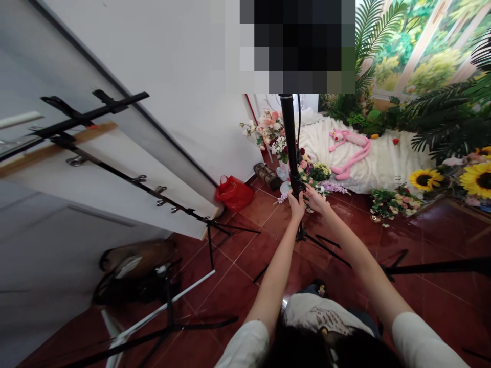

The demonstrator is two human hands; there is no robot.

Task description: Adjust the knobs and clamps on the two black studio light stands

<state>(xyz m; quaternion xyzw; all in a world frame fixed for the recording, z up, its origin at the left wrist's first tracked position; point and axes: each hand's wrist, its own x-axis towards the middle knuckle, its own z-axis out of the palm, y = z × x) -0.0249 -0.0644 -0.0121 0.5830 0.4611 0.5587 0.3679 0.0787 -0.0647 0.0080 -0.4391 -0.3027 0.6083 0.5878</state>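
Both arms reach forward to a black light stand [290, 133], which stands upright with its legs spread on the floor. My left hand [296, 206] is closed around the pole just below its collar. At the collar's right side, the fingers of my right hand [314, 198] are bent against the joint, where a knob may be; the exact grip is too small to make out. A thin cable hangs along the upper pole. Blocky blurring hides whatever is at the top of the stand.
Left, a backdrop stand [126, 174] with clips holds white boards. A red plastic bag [235, 193] sits by the wall. Ahead, a pink plush toy [351, 148] lies on white fur cloth [387, 158] among flowers. Another stand's black leg [441, 267] extends at right.
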